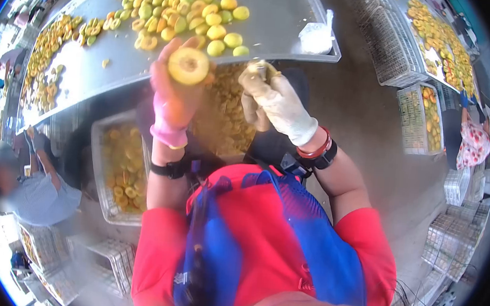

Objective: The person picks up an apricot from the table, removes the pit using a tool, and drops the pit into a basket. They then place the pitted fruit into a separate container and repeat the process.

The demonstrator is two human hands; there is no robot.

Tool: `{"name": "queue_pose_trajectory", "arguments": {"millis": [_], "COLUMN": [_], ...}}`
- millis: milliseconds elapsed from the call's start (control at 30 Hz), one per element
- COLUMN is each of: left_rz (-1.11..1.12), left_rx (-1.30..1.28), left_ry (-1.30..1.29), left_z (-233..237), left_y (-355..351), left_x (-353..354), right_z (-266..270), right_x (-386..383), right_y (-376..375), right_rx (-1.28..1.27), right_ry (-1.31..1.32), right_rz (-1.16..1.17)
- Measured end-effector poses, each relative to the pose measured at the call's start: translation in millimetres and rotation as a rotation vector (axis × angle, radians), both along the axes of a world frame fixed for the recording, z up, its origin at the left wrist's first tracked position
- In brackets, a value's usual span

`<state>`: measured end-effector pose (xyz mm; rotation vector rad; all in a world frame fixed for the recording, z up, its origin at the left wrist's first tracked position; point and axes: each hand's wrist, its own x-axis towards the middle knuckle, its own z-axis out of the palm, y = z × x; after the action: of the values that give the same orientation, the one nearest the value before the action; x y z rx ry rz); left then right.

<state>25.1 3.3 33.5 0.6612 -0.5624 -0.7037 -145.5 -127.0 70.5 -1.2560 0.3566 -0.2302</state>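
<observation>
Pink glove on the left hand (173, 109) pinches a fruit half (188, 66) by its rim. The cut face is turned toward the wearer, probably so the hollow can be checked. The white-gloved right hand (278, 103) is closed round a small object (260, 70); tool or pit, I cannot tell. Both hover over a heap of halves (225, 116), so pieces can drop straight in. Beyond, the steel desk (281, 10) keeps whole fruit (199, 15) within reach.
</observation>
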Motion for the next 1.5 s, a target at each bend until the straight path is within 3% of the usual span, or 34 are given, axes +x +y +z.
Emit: {"name": "queue_pose_trajectory", "arguments": {"millis": [67, 167, 200, 233, 333, 467, 567, 733, 800, 933, 1033, 1100, 1133, 1233, 1267, 1300, 1367, 1433, 1467, 1500], "left_rz": [0.204, 0.26, 0.173, 0.085, 0.043, 0.038, 0.115, 0.367, 0.492, 0.524, 0.577, 0.556, 0.532, 0.292, 0.311, 0.323, 0.355, 0.286, 0.239, 0.192], "left_rx": [0.228, 0.196, 0.112, 0.029, 0.011, 0.042, 0.206, 0.172, 0.148, 0.1, 0.116, 0.126, 0.125, 0.244, 0.206, 0.236, 0.299, 0.244, 0.237, 0.229], "left_ry": [-0.317, -0.379, -0.22, -0.061, -0.132, -0.204, -0.128, -0.474, -0.641, -0.806, -0.966, -1.054, -0.999, -0.416, -0.226, -0.226, -0.229, -0.162, -0.114, -0.064], "left_z": [-10, -23, -16, -12, -10, -13, -1, -32, -43, -55, -57, -54, -51, -28, -18, -17, -16, -18, -16, -15], "left_y": [-3, -5, -4, -4, -2, -2, -5, -18, -23, -21, -21, -19, -20, -20, -23, -22, -21, -20, -18, -16], "left_x": [-4, -8, -15, -20, -20, -24, -35, -38, -32, -25, -15, -11, -15, -33, -41, -41, -38, -34, -35, -36], "right_z": [-15, -38, -38, -41, -35, -53, -59, -47, -38, -41, -36, -29, -26, -48, -67, -78, -89, -35, -29, -30], "right_x": [6, 13, 15, 16, 20, 24, 26, 28, 27, 25, 22, 20, 20, 23, 29, 42, 41, 24, 23, 23], "right_y": [9, 21, 22, 22, 23, 23, 23, 27, 25, 23, 13, 13, 13, 24, 26, 29, 28, 23, 15, 17], "right_rx": [-0.082, -0.641, -0.839, -0.832, -0.739, -0.804, -0.796, -0.541, -0.505, -0.567, 0.019, 0.054, 0.066, -0.169, -0.504, -0.833, -0.813, -0.111, -0.065, -0.151], "right_ry": [0.058, -0.137, -0.198, -0.164, -0.028, -0.057, -0.044, -0.015, -0.006, -0.006, 0.204, 0.262, 0.287, 0.069, -0.151, -0.375, -0.331, 0.208, 0.368, 0.273], "right_rz": [0.056, -0.037, -0.092, -0.094, -0.064, -0.057, -0.051, 0.016, 0.084, 0.129, 0.41, 0.38, 0.367, 0.191, 0.052, -0.088, -0.019, 0.366, 0.478, 0.439]}}
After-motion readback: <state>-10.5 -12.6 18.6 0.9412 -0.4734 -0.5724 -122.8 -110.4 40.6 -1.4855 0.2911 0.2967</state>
